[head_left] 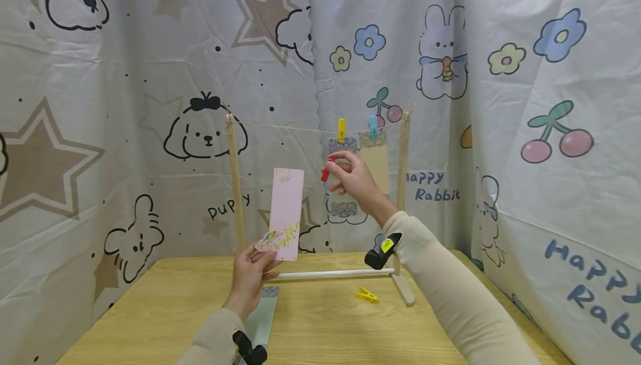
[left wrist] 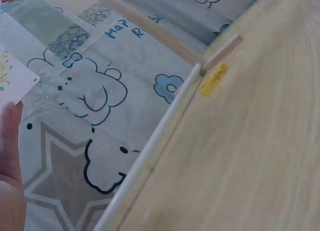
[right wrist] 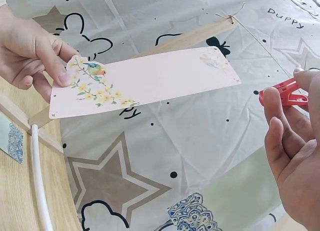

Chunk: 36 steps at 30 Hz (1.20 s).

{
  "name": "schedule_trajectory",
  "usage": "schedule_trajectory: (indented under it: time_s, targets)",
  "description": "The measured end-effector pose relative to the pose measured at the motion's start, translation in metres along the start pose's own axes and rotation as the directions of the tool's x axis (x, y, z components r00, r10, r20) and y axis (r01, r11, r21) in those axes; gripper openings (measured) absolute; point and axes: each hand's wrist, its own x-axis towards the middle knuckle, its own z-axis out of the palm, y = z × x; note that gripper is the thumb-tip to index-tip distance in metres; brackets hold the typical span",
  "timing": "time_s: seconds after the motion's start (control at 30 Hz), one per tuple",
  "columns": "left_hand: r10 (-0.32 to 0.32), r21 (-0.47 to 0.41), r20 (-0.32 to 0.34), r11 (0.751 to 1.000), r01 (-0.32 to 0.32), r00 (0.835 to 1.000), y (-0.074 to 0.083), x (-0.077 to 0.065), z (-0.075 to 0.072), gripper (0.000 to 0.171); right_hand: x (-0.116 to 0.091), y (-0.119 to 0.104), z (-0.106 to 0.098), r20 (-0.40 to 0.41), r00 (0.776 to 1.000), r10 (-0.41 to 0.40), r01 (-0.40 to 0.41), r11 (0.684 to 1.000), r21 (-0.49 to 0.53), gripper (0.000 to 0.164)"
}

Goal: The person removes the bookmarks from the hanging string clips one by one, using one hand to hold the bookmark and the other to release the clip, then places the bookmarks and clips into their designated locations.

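Note:
My left hand pinches a pink bookmark-like card by its lower left corner, holding it upright in front of the string. Yellow flowers and a small bird decorate the card's lower end, as the right wrist view shows. My right hand grips a red clothespin between thumb and fingers, to the right of the card and apart from it. Behind that hand, a patterned green card hangs from the string by a yellow clothespin. Beside it a tan card hangs from a blue clothespin.
The string runs between two wooden posts, joined low down by a white rod. A yellow clothespin lies on the wooden table. Another green card lies under my left forearm. A printed curtain surrounds the table.

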Motion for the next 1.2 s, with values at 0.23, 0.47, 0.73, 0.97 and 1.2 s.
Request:
schedule_trajectory:
  time_s: [0.23, 0.47, 0.73, 0.97, 1.2]
  targets:
    - [-0.034, 0.009, -0.028, 0.999, 0.034, 0.999, -0.003, -0.012, -0.007, 0.039, -0.007, 0.008, -0.002, 0.021, 1.0, -0.006, 0.006, 1.0, 0.014, 0.032]
    - [-0.027, 0.025, -0.046, 0.999, 0.028, 0.999, -0.001, -0.019, -0.013, 0.035, -0.017, 0.013, -0.007, 0.025, 1.0, 0.019, -0.019, 1.0, 0.0, 0.036]
    - [-0.055, 0.054, -0.043, 0.997, 0.057, 0.998, 0.001, -0.032, -0.022, 0.038, -0.032, 0.029, -0.019, 0.051, 0.997, 0.058, -0.059, 0.998, 0.014, 0.042]
    - [-0.085, 0.059, -0.065, 0.994, 0.089, 0.994, -0.003, -0.043, -0.03, 0.034, -0.043, 0.039, -0.028, 0.032, 0.998, 0.059, -0.06, 0.997, 0.041, 0.043]
    - [-0.131, 0.061, -0.097, 0.989, 0.137, 0.987, -0.004, -0.058, -0.04, 0.036, -0.056, 0.053, -0.033, 0.014, 0.996, 0.092, -0.093, 0.993, 0.069, 0.046]
